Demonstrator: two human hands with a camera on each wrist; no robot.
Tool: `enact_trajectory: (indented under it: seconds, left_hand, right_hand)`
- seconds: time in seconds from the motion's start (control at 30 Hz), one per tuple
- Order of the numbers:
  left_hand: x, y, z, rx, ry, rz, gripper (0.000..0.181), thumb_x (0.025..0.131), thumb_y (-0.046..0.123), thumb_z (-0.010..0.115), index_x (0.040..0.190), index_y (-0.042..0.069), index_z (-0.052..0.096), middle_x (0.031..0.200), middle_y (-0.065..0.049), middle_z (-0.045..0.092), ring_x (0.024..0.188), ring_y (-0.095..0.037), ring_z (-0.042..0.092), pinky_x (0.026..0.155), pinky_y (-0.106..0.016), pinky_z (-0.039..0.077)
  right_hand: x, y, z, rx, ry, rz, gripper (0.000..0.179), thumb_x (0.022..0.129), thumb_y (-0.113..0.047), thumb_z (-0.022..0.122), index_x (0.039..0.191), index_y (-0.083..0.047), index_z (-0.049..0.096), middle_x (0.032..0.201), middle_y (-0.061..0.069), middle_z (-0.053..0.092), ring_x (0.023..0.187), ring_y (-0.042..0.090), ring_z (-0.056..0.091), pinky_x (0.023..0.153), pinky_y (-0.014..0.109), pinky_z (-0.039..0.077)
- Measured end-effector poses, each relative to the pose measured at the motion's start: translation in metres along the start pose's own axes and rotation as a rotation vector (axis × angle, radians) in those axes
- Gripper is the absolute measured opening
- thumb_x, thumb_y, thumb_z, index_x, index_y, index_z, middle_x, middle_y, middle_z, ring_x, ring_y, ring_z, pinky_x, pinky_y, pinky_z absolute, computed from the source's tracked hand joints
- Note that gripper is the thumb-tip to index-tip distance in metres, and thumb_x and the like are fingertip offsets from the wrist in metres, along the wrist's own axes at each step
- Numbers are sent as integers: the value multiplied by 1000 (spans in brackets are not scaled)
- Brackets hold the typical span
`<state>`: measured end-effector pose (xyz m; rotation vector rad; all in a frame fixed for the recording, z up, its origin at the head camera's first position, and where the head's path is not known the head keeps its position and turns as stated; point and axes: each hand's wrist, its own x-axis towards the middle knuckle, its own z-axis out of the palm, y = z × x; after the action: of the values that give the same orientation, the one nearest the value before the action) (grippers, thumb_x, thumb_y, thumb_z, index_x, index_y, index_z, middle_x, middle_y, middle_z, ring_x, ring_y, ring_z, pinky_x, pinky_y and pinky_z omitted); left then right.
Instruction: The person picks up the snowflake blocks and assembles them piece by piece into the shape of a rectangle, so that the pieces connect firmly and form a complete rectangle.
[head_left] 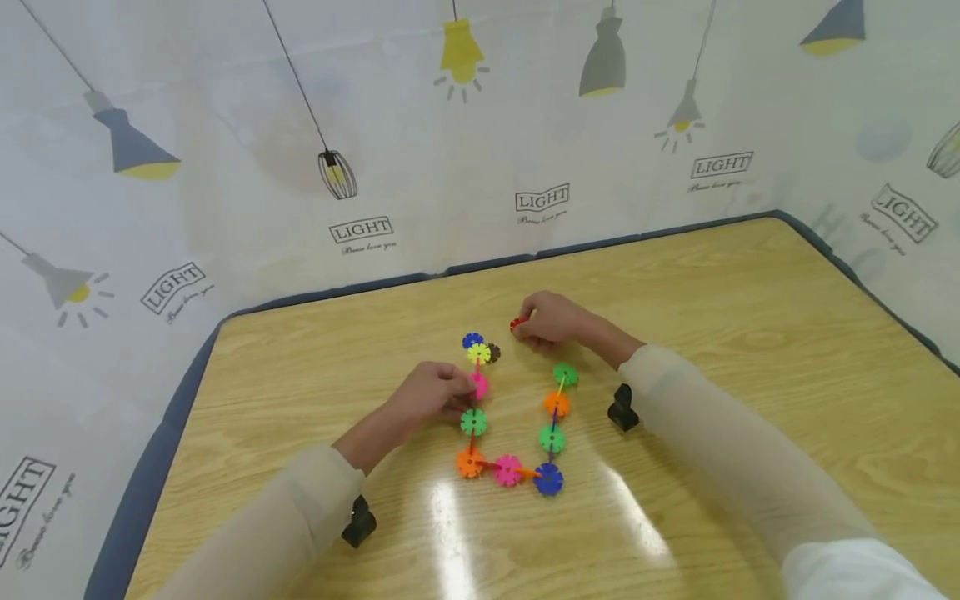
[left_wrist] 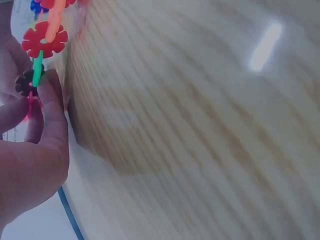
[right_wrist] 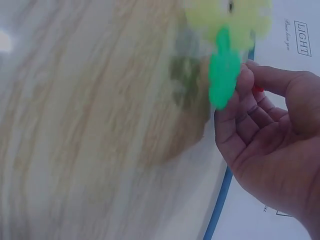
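Note:
Notched plastic discs are slotted together into a U-shaped chain on the table. On its left side, my left hand (head_left: 431, 392) pinches a pink disc (head_left: 480, 384). A dark disc (left_wrist: 25, 84) is joined beside those fingertips in the left wrist view. My right hand (head_left: 553, 320), beyond the open end of the U, pinches a red disc (head_left: 515, 325) between thumb and fingers; only a sliver of red shows in the right wrist view. The right side of the chain ends in a green disc (head_left: 566, 374), nearer me than that hand.
Near the left end of the chain lie a yellow disc (head_left: 478, 354), a blue disc (head_left: 472, 340) and a brown disc (head_left: 492, 353). An orange disc (head_left: 470, 462) and a blue disc (head_left: 548, 479) form the near corners. A lamp-printed cloth (head_left: 450, 150) stands behind the wooden table (head_left: 712, 292).

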<state>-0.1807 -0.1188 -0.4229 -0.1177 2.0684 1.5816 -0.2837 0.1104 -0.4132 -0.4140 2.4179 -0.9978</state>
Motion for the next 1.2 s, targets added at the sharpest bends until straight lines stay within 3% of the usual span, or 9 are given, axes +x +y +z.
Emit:
enact_trajectory:
  seconds: [0.17,0.4,0.77,0.87,1.03,1.2]
  left_hand:
    - [-4,3,7,-57,26,-3,17,97,10,57,103,-4,64,96,-17,71,75,-17,66,73,-32,59]
    - [-9,8,14,-88,38,-32,14,95,10,61,100,-2,64,91,-15,73,69,-16,67,68,-30,59]
    - [-9,4,20,-207,79,-88,13,95,4,59,102,-6,64,88,-17,72,67,-19,70,69,-33,60]
    - [-10,5,21,-179,91,-96,15,96,6,59,102,-6,65,82,-16,70,62,-18,68,65,-33,60]
    - [-8,7,16,-112,136,-162,22,96,17,60,103,-3,66,67,-14,66,51,-19,65,55,-34,59]
    - [0,10,8,-70,201,-136,33,99,24,57,118,-2,59,74,-16,68,52,-20,66,58,-35,59]
  right_hand:
    - [-7,-3,-5,47,17,-11,18,98,-20,58,100,-3,63,69,11,64,54,19,61,54,30,52]
    - [-14,-9,-6,-40,44,-18,21,96,-23,60,104,-6,70,75,11,66,61,20,60,60,30,53]
    - [-23,-14,-4,13,-15,-55,25,97,-20,59,113,-5,71,91,14,72,68,25,66,64,29,57]
    - [-23,-15,-3,10,-22,-72,24,97,-20,60,110,-4,73,87,13,71,61,21,61,61,28,55]
    - [-22,-16,1,-43,-34,-94,21,96,-20,61,104,-5,74,81,11,66,54,13,49,53,24,43]
    - [-23,-18,7,-112,-35,-92,22,96,-18,59,107,-6,74,84,10,68,55,11,49,53,22,42]
